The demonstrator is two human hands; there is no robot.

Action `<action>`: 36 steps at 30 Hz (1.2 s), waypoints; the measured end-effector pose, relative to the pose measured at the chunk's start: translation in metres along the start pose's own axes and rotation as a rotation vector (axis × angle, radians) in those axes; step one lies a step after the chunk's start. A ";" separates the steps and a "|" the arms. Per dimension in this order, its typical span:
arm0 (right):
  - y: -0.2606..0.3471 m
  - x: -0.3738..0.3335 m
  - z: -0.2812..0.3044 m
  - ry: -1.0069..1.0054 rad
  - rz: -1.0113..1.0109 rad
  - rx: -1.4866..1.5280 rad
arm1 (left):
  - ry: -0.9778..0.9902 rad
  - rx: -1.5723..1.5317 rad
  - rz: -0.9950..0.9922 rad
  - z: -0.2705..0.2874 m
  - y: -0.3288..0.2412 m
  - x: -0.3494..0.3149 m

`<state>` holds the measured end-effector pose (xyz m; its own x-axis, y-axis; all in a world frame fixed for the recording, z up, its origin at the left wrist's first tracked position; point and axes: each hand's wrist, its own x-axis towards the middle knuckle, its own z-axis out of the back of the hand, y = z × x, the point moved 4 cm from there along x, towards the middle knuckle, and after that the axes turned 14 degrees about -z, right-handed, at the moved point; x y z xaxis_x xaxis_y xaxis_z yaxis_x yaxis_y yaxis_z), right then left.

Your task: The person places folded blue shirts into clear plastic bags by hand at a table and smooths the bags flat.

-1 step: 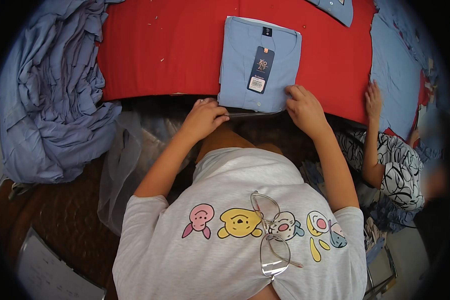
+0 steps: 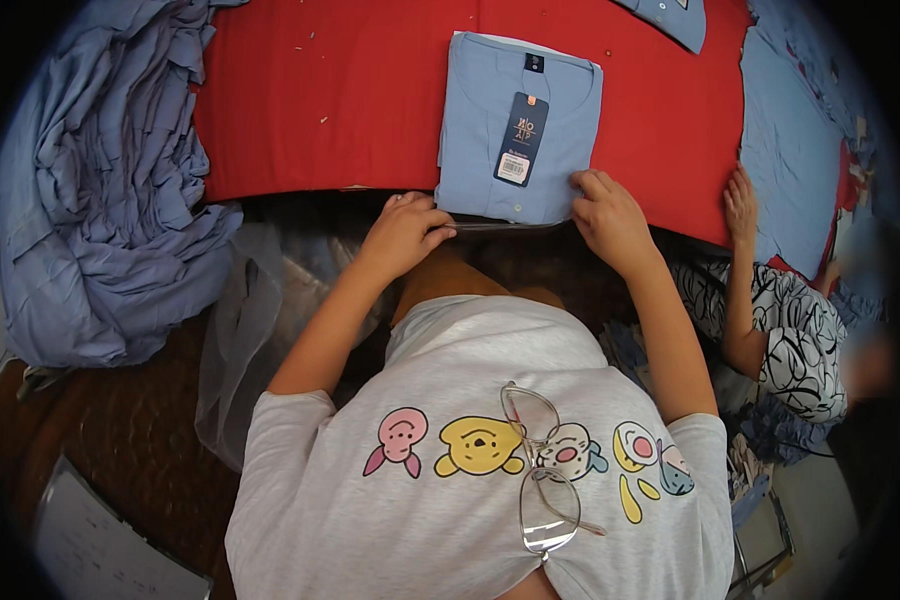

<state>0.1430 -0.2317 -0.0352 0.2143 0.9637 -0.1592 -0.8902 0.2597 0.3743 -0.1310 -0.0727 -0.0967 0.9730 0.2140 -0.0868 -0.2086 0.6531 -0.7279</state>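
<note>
Co-worker's hand (image 2: 740, 205): shifted slightly toward the folded blue shirt (image 2: 570, 110).
Folded blue shirt: flat on red cloth (image 2: 320, 110), hang tag (image 2: 520, 140) up.
Left hand (image 2: 405, 235): at shirt's near-left corner.
Right hand (image 2: 610, 222): touching its near-right edge.
Grip: my fingers bent narrow; can't tell what, if anything, I pinch.

Two folded blue shirts (image 2: 570, 130) and one pair of glasses (image 2: 538, 465).

The shirt (image 2: 568, 130) lies on the table (image 2: 310, 120), before and between the left hand (image 2: 406, 235) and the right hand (image 2: 612, 222), with the cloth heap (image 2: 110, 200) farther left.
</note>
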 end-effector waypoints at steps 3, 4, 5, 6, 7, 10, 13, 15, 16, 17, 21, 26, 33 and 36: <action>-0.001 0.000 -0.001 -0.004 -0.010 0.024 | -0.029 -0.019 -0.010 0.017 -0.002 0.003; -0.003 0.001 -0.001 -0.003 -0.015 0.036 | -0.009 -0.019 0.005 0.021 -0.006 0.004; -0.004 0.001 -0.001 -0.009 -0.023 0.051 | 0.013 -0.018 0.017 0.027 -0.011 0.006; -0.006 0.002 -0.002 -0.015 -0.032 0.067 | 0.036 -0.017 0.029 0.033 -0.016 0.009; -0.008 0.003 -0.002 -0.021 -0.041 0.083 | 0.003 -0.035 0.031 0.043 -0.019 0.011; -0.009 0.007 0.000 -0.025 -0.062 0.118 | -0.068 -0.030 0.028 0.060 -0.017 0.016; -0.012 0.011 -0.001 -0.008 -0.065 0.110 | -0.073 0.104 0.008 0.064 -0.002 0.025; -0.013 0.012 -0.001 0.005 -0.071 0.115 | -0.075 0.196 -0.027 0.064 0.002 0.035; -0.013 0.013 -0.001 0.012 -0.073 0.118 | -0.077 0.242 -0.044 0.065 0.003 0.039; -0.014 0.012 -0.001 0.004 -0.082 0.127 | -0.082 0.222 -0.053 0.066 0.006 0.044; -0.017 0.010 -0.002 -0.025 -0.125 0.192 | -0.135 0.158 -0.073 0.080 -0.002 0.052; -0.022 0.007 -0.002 -0.042 -0.183 0.297 | -0.231 0.183 -0.051 0.091 -0.021 0.053; -0.019 0.009 0.005 -0.167 -0.201 0.258 | -0.342 0.470 -0.318 0.084 -0.038 0.077; -0.026 0.012 0.001 -0.141 -0.227 0.272 | -0.295 0.415 -0.341 0.066 -0.006 0.089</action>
<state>0.1688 -0.2266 -0.0461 0.4634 0.8741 -0.1457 -0.6784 0.4557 0.5762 -0.0494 -0.0094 -0.0553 0.9356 0.0962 0.3396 0.0312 0.9359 -0.3509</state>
